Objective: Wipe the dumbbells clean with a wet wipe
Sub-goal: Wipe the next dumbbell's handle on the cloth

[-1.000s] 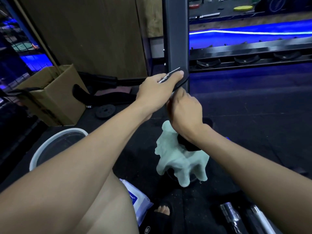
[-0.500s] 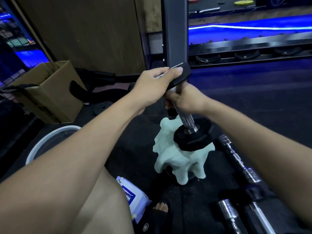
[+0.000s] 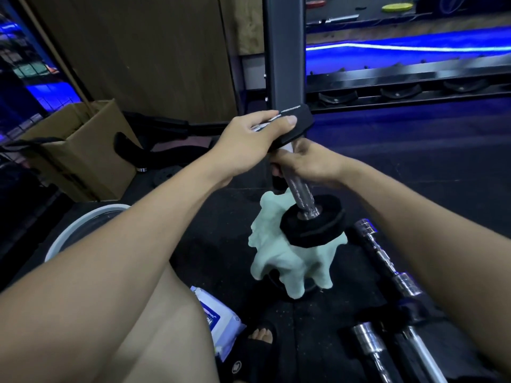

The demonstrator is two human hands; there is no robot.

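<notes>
— While I sit on the black gym floor (image 3: 414, 167), I have the dumbbell (image 3: 301, 194) tilted in front of me, off the floor. My left hand (image 3: 249, 142) clamps its upper black weight plate (image 3: 293, 123), thumb on the plate's edge and fingers curled over the top.

— And your right hand?

— My right hand (image 3: 309, 164) is wrapped around the knurled chrome handle (image 3: 300, 193) just beneath that plate, fingers closed tight on the bar. Whether anything sits between palm and metal I cannot tell.

— Where is the wipe?

— A pale green wet wipe (image 3: 293, 261) hangs in crumpled folds behind and under the lower black plate (image 3: 312, 221), touching it and drooping toward the floor.

— What else is around you?

— The wipe pack (image 3: 215, 319), white and blue, lies beside my bare knee (image 3: 154, 327). My sandalled foot (image 3: 261, 338) is just beside it. Chrome bars (image 3: 387, 261) lie on the floor under my right forearm. A white-rimmed bucket (image 3: 83, 225) sits to my left, and a cardboard box (image 3: 83, 150) stands beyond it. A dark rack post (image 3: 284, 51) rises right behind the upper plate, with the rack's shelf (image 3: 401, 87) running off to the right
</notes>
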